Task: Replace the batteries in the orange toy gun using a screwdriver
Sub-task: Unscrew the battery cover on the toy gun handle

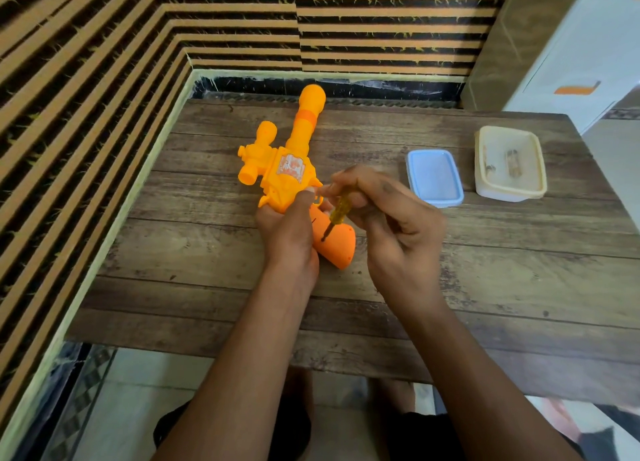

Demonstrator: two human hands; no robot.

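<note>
matt plastic toy gun, wood-grain table

Table tucked into a corner
Orange-and-black striped walls on two sides, pale tiled floor below.

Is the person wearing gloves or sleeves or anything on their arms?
No gloves, rings or watch show on the left hand or the right hand. Both forearms are bare, with no sleeves in view. The right hand has a small dark smudge near a knuckle.
</note>
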